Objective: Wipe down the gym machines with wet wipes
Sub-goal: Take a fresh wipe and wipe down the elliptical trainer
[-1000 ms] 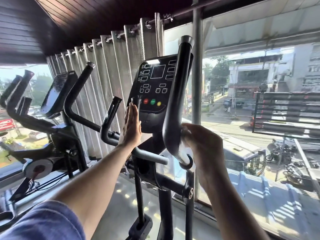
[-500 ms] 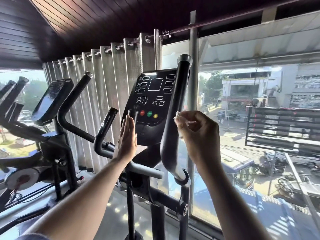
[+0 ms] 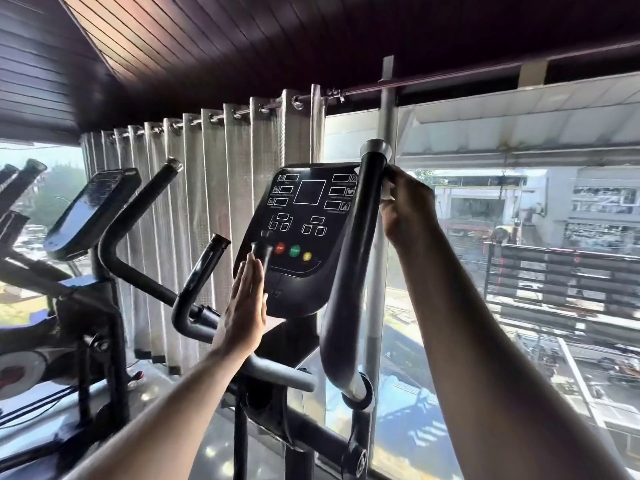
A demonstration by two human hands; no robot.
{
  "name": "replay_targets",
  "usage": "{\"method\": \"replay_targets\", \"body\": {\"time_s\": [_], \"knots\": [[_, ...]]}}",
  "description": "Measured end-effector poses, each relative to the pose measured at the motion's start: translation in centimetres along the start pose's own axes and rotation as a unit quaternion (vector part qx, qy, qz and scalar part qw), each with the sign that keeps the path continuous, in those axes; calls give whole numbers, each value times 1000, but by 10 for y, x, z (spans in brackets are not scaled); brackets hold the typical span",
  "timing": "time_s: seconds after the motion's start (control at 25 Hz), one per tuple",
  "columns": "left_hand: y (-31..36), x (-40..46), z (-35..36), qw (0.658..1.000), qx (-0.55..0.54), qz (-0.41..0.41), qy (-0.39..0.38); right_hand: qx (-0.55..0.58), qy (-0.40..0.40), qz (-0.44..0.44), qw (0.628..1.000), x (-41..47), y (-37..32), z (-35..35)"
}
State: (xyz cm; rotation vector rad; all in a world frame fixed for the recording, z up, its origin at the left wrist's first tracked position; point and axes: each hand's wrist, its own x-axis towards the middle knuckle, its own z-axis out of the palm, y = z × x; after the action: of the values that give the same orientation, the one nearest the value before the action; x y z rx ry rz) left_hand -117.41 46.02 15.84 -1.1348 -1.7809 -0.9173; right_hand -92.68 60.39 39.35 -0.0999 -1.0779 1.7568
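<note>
The right moving handlebar (image 3: 360,244) of the elliptical is being gripped near its capped top by the right hand (image 3: 405,206), whose fingers are curled against the bar's far side with a white wet wipe (image 3: 385,195) pinched between them and the black grip. The bar's long axis is running from about 7 o'clock, at its lower elbow, up to about 1 o'clock, its cap pointing up and slightly away. The remaining unwiped length is judged to be lying toward 7 o'clock from the right hand, so a downward stroke along the axis is being called for. The left hand (image 3: 244,306) is being held flat, fingers straight, against the left edge of the console (image 3: 308,233), at roughly 8 o'clock from the wipe and farther from the bar.
</note>
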Motion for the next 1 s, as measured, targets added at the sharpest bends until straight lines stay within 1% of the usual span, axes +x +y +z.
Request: {"method": "replay_targets", "body": {"time_s": [0.08,0.16,0.24,0.28,0.36,0.4,0.48,0.56,0.68,0.8,0.88,0.92,1.0], "knots": [[1,0,-1,1000,-2,-1,8,81,-7,56,995,-2,-6,4],[1,-3,-1,1000,-1,7,15,152,-33,93,983,-9,-9,-1],[-1,-5,1,1000,0,15,21,172,-77,116,975,-18,-4,-17],[-3,-3,3,1000,0,17,21,151,-104,114,976,-20,0,-26],[-4,-3,6,1000,3,19,23,60,-156,84,982,-20,8,-36],[-4,-2,6,1000,3,18,25,32,-164,67,984,-17,9,-34],[-4,0,4,1000,0,18,22,44,-138,60,988,-6,7,-21],[-4,0,3,1000,-6,17,14,106,-92,79,987,-2,-2,-9],[-3,-2,2,1000,-16,14,14,141,-77,88,983,-27,-8,-13],[-4,0,2,1000,-18,19,10,109,-87,129,982,-77,3,-34],[-3,1,2,1000,-15,17,9,91,-74,156,981,-112,16,-49],[-2,0,1,1000,-14,15,6,65,-77,160,982,-129,24,-56],[0,-1,0,1000,-15,8,5,-22,-118,159,980,-159,42,-70]]}}
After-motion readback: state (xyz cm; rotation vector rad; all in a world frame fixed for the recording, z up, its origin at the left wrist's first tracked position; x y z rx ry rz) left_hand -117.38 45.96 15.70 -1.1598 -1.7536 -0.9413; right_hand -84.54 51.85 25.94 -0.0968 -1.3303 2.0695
